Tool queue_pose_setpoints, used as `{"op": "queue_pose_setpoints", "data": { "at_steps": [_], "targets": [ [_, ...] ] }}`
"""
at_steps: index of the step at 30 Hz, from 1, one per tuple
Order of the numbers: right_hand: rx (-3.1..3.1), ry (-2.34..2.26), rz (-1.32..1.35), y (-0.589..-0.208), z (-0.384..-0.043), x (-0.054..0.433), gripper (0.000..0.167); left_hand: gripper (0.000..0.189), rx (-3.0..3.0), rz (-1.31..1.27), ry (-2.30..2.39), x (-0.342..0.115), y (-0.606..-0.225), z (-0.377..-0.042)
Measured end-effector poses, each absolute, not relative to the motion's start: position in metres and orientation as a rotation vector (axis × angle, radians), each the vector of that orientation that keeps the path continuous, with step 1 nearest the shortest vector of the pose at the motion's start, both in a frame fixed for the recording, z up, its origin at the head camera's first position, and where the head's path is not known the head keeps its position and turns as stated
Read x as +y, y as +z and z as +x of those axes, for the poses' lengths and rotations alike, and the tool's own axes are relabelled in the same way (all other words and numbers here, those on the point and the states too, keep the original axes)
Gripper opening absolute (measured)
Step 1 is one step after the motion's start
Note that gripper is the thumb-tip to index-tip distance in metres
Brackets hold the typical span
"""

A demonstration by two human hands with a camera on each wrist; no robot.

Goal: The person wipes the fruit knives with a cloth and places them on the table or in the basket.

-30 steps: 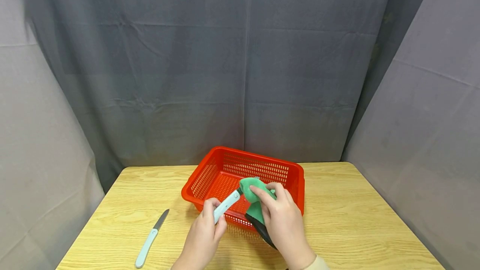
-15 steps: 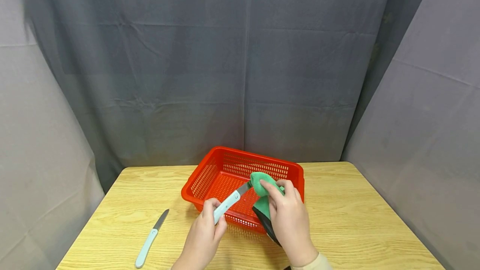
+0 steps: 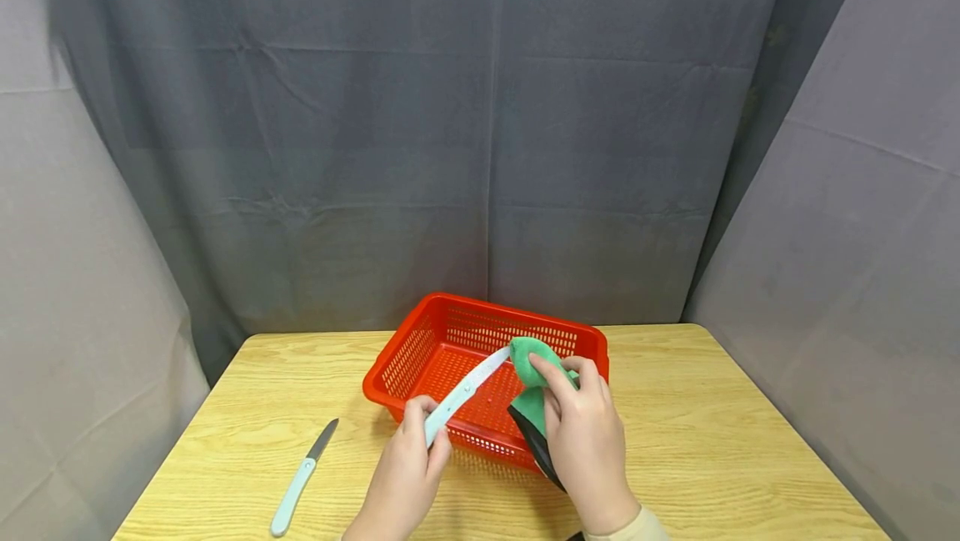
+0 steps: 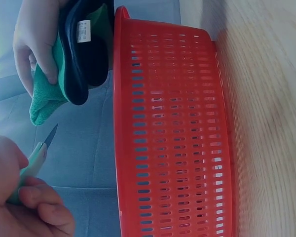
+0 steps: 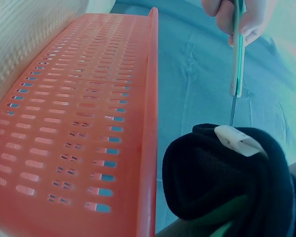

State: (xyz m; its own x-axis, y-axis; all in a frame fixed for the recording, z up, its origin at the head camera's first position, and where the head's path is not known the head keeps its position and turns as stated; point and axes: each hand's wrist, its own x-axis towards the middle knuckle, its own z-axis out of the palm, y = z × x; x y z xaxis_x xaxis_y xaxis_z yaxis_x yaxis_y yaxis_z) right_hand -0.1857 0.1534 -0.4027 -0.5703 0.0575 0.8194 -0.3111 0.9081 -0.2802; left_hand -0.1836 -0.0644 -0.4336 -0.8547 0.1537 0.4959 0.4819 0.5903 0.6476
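Left-hand grip point(image 3: 405, 462): pinching the handle of a pale-blue-handled metal knife point(image 3: 468, 389). Right-hand grip point(image 3: 588, 445): fingers closed on a folded green-and-black cloth point(image 3: 531, 408) by the blade's tip, contact hard to confirm. Beyond both grips, a red perforated plastic basket point(image 3: 517, 315); left of them, a second pale-blue-handled knife point(image 3: 302, 477) on the pale wooden table point(image 3: 712, 441).

Pale-blue-handled knife point(image 3: 467, 390) is being held slanted, pointing blade-first at green, black-edged cloth point(image 3: 532, 408), which is hanging folded.
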Motion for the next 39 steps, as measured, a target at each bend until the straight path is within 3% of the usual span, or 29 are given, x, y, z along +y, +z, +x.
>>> {"op": "queue_pose_setpoints", "data": {
  "at_steps": [25,39],
  "targets": [
    [-2.118,0.495,0.221,-0.4052,-0.1865,0.1514,0.051,0.024,-2.327,-0.357,-1.005,-0.0672,-0.4339,-0.1876],
    [-2.112,0.495,0.254,-0.4049,-0.1858,0.1498,0.051,0.014,-2.391,-0.345,-1.042,-0.0674,-0.433,-0.1869]
  ]
}}
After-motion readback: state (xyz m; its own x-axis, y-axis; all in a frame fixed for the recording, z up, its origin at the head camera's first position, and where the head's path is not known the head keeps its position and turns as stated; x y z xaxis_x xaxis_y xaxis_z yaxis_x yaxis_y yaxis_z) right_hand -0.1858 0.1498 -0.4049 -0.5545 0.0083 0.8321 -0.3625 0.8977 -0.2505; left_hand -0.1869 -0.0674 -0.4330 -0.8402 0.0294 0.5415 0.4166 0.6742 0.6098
